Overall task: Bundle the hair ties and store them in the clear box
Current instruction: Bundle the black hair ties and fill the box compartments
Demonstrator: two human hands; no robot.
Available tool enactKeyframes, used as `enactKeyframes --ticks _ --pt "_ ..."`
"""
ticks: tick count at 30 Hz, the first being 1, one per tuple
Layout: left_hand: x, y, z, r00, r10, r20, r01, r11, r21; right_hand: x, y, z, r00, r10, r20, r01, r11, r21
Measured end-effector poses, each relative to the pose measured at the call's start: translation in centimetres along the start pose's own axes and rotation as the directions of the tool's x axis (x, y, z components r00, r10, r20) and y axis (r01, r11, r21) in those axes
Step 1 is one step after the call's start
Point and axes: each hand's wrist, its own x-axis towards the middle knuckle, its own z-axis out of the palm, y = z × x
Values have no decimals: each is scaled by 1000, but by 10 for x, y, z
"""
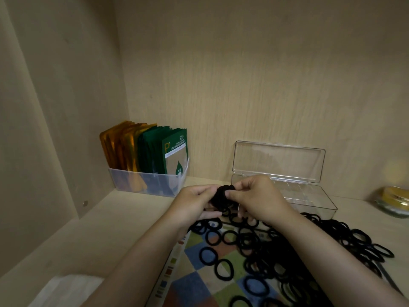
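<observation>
At the centre of the frame, both hands met over a bundle of black hair ties point(222, 194) held above the shelf point(99, 229). The left hand point(192, 202) had its fingers curled round the bundle's left side. The right hand point(259, 198) pinched the right side between thumb and fingertips.

Just behind the right hand, right of centre, stood the clear box point(314, 199) with its base on the shelf. Its hinged lid point(278, 162) was raised upright near the back wall. Faint ridges showed along the inside of the base, but through the clear plastic I could not tell what it held.

Left of centre, a low translucent bin point(150, 183) sat near the corner of the shelf. It was packed with flat sachets standing on edge: a row of orange-gold sachets point(119, 145) on its left and a row of dark green sachets point(170, 149) on its right, all rising well above the bin's rim.

At the right edge of the frame sat a small glass jar point(391, 202) with something yellow inside, too blurred to identify.

Across the lower right, loose hair ties point(276, 251) lay scattered and heaped on a checkered sheet point(199, 286) of blue, green and reddish squares. Some spilled off it toward the front of the clear box.
</observation>
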Motion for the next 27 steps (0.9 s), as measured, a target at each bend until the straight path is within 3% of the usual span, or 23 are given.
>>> enactKeyframes --ticks 4,7,15,22,27 --pt "-2 0 4 999 24 41 -24 1000 4 -4 1 0 994 -96 -61 87 988 -131" --pt "-3 -2 5 998 67 13 -68 997 43 -3 2 -3 991 -127 -35 122 985 -125" --pt "-3 0 9 997 75 2 -75 997 -14 0 -2 -27 991 -94 93 87 993 86" --pt "9 14 23 996 63 -57 -60 997 40 3 -5 -55 990 -90 110 51 947 319" --pt "15 25 42 999 50 6 -50 998 25 1 -10 -56 995 -86 52 72 971 227"
